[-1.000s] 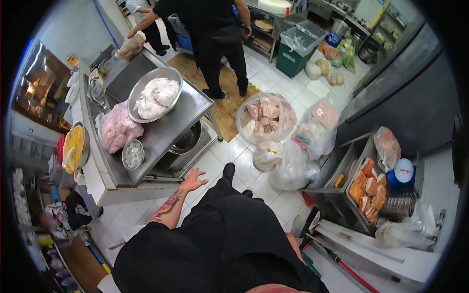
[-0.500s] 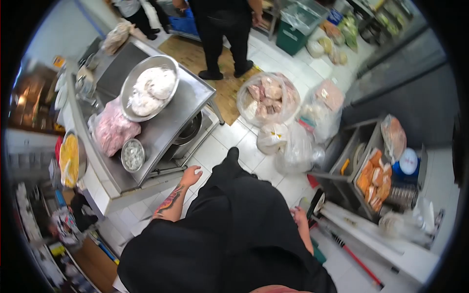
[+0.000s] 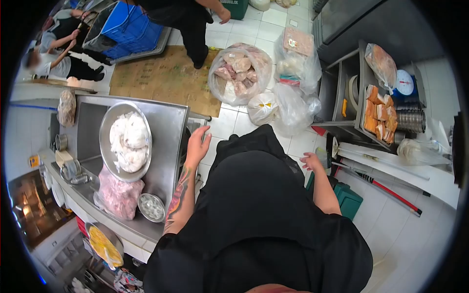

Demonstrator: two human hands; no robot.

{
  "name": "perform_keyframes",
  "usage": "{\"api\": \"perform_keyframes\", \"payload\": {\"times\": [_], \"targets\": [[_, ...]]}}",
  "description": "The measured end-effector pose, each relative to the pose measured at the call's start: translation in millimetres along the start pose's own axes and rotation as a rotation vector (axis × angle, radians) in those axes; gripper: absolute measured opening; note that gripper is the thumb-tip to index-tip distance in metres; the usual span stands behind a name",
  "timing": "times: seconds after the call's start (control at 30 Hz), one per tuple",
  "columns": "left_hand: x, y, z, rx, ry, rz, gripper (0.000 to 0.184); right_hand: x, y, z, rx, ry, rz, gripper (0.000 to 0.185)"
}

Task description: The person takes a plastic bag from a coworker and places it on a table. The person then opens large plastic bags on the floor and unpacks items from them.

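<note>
My left hand (image 3: 198, 145) is held out in the air beside the steel sink counter (image 3: 168, 115), fingers stretched and nothing in them. On that counter stands a large metal bowl (image 3: 105, 134) with white, plastic-wrapped contents. Below it lie a bag of pink raw meat (image 3: 118, 195) and a small metal bowl (image 3: 151, 207) of what looks like ice. My right hand (image 3: 312, 161) hangs at my other side, empty, its fingers loosely bent and apart. Ahead on the floor sits a clear bag of raw meat chunks (image 3: 239, 73), out of reach of both hands.
Plastic bags (image 3: 293, 107) crowd the tiled floor. At right, a metal rack (image 3: 342, 93) carries orange-brown blocks (image 3: 378, 115) and a scale (image 3: 404, 82). A red-handled pole (image 3: 398, 196) lies nearby. A co-worker (image 3: 190, 29) stands on cardboard (image 3: 156, 83); others are at upper left, near blue crates (image 3: 132, 24).
The view has shifted and turned, bringing the counter and bags closer. My left hand has risen beside the counter. The co-worker ahead has changed position. Both hands remain empty.
</note>
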State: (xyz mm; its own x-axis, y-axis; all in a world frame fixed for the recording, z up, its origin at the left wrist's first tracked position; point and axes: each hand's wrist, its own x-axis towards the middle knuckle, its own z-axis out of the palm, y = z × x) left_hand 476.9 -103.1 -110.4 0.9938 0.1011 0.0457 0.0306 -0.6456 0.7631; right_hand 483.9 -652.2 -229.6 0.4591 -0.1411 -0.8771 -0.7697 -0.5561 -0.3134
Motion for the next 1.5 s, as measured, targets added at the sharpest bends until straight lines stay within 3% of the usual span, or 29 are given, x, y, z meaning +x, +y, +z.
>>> {"api": "perform_keyframes", "payload": {"times": [0.1,0.3,0.37,0.4,0.47,0.57,0.77,0.9,0.93,1.07,1.2,1.37,1.5], "targets": [[50.6,10.1,-22.1,0.000,0.007,0.040,0.027,7.7,-32.4,0.1,-0.014,-0.016,-0.023,0.063],[139.3,-64.4,-29.9,0.221,-0.011,0.008,0.034,41.2,-60.9,-21.2,-0.034,-0.025,0.055,0.062],[162.4,-89.6,-29.6,0.336,-0.159,-0.181,0.039,56.3,-65.8,-27.4,-0.032,-0.032,0.098,0.062],[171.6,-99.5,-29.9,0.341,-0.163,-0.177,0.039,65.3,-69.8,-30.6,-0.038,-0.069,0.169,0.063],[184.9,-114.2,-27.8,0.569,-0.549,-0.487,0.047,84.4,-85.7,-39.2,-0.047,-0.153,0.261,0.065],[204.5,-143.5,-23.2,0.484,-0.670,-0.565,0.054,111.6,-121.5,-45.5,-0.058,-0.184,0.255,0.066],[224.6,-178.3,-36.6,0.427,-0.683,-0.649,0.051,163.4,-236.4,-56.7,-0.014,-0.228,0.102,0.064],[235.6,-211.3,-43.1,0.060,-0.818,-1.072,0.048,158.9,-323.1,-58.9,0.042,-0.145,-0.034,0.059],[255.6,-167.7,-54.4,0.025,-0.876,-1.214,0.047,160.3,-335.5,-56.2,0.061,-0.125,-0.077,0.057],[287.9,-209.8,-71.4,0.005,-1.018,-1.137,0.047,171.8,-355.6,-32.9,0.139,-0.079,-0.051,0.055],[365.6,-290.8,-96.1,0.065,-1.120,-1.041,0.048,173.6,-340.8,3.7,0.176,-0.058,0.153,0.045],[543.8,-386.5,-122.1,0.202,-1.255,-0.873,0.048,128.9,-342.2,82.8,0.470,0.193,0.444,0.035],[733.1,-419.7,-127.1,0.223,-1.240,-0.849,0.049,79.9,-420.4,146.6,0.594,0.211,0.490,0.032]]}}
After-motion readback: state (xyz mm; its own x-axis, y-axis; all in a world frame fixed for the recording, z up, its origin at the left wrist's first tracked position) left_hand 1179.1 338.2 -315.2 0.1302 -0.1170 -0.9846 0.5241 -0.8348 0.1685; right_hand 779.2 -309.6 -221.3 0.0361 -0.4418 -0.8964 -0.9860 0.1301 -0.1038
